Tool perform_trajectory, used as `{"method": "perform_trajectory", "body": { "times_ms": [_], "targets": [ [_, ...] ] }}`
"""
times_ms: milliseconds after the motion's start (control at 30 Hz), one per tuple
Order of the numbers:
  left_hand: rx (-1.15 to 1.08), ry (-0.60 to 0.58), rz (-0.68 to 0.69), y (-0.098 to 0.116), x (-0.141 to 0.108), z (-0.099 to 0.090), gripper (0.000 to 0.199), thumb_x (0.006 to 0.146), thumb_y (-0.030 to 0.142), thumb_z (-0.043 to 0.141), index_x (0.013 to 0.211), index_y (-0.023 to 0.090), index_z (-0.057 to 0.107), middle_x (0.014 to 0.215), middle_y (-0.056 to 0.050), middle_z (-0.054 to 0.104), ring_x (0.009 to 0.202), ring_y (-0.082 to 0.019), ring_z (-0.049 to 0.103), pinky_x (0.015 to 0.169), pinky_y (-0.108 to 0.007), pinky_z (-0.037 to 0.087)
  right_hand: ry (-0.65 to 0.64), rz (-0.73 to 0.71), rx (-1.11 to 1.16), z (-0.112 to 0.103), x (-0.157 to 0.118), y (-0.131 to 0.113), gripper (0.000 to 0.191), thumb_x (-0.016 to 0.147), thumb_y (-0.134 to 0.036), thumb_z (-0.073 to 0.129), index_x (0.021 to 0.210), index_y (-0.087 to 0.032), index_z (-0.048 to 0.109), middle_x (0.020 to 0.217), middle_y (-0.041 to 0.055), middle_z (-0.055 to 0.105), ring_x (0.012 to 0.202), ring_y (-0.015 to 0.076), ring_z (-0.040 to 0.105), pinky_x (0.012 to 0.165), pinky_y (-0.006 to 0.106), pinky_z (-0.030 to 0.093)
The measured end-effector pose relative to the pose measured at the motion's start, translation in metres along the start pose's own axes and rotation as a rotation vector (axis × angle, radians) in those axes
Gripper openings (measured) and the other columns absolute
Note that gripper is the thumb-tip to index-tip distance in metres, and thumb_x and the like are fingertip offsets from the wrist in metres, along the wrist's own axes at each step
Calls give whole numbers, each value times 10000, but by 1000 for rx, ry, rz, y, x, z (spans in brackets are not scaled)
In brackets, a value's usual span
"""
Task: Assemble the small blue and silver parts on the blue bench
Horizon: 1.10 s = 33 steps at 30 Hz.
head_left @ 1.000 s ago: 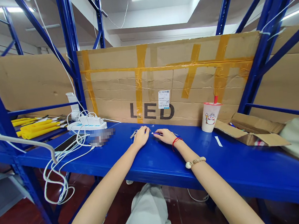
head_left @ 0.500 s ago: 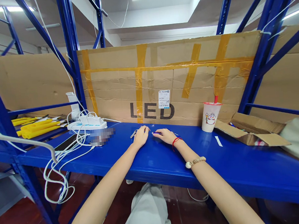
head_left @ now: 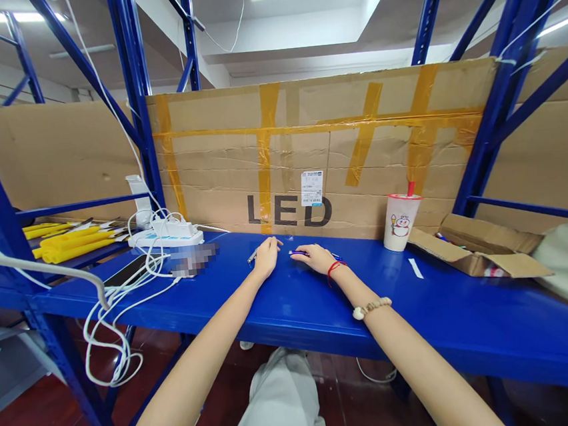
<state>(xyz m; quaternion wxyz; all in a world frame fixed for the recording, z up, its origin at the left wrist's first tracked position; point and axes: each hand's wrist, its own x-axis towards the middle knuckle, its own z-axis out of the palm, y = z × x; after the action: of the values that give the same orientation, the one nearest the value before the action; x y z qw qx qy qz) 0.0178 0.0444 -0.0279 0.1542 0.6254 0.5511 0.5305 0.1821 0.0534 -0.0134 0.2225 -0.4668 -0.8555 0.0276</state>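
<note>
Over the middle of the blue tabletop (head_left: 273, 306), my left hand (head_left: 267, 257) is closed around a slim silver-and-dark pen (head_left: 252, 257). One end of it sticks out on the hand's left side; the rest is hidden by the fingers. A short way to the right, my right hand (head_left: 317, 259) rests low over the table, its fingers closed on a blue pen (head_left: 298, 252). That pen's tip points left towards my left hand, and its other end shows past the knuckles. The two hands are apart.
A cup with a red straw (head_left: 400, 223) stands at the right, near a white strip (head_left: 415, 268) and an open cardboard box (head_left: 469, 259). At left lie a power strip (head_left: 165, 234), tangled white cables (head_left: 109, 330), a phone (head_left: 125, 271) and yellow-handled tools (head_left: 79, 245). A cardboard panel (head_left: 219, 165) stands behind.
My left hand has turned slightly and shifted a little left, with its fingers curled differently. The right hand stays nearly still with the blue pen.
</note>
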Motion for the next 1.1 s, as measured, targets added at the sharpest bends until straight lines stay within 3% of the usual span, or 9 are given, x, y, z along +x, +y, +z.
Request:
{"method": "perform_trajectory", "body": {
  "times_ms": [367, 567, 1100],
  "targets": [
    [-411, -5, -283, 1, 8, 2, 552, 840, 450, 160, 816, 116, 598, 738, -74, 608, 508, -84, 489, 437, -190, 322, 7, -30, 22, 1, 1, 1, 325, 825, -509, 432, 885, -268, 641, 853, -5, 643, 763, 142, 565, 595, 214, 350],
    [-461, -1, -297, 3, 7, 1, 531, 840, 449, 199, 782, 107, 601, 709, -72, 597, 478, -66, 445, 426, -172, 297, 3, -52, 17, 1, -1, 0, 322, 788, -529, 475, 869, -271, 650, 811, -14, 652, 730, 137, 571, 579, 212, 348],
    [-464, 2, -308, 7, 4, 1, 500, 836, 437, 226, 741, 116, 598, 683, -64, 581, 486, -76, 427, 447, -186, 287, -1, -71, 62, 2, 1, 1, 320, 767, -508, 517, 933, -278, 665, 930, -13, 659, 833, 159, 590, 671, 229, 424]
  ]
}}
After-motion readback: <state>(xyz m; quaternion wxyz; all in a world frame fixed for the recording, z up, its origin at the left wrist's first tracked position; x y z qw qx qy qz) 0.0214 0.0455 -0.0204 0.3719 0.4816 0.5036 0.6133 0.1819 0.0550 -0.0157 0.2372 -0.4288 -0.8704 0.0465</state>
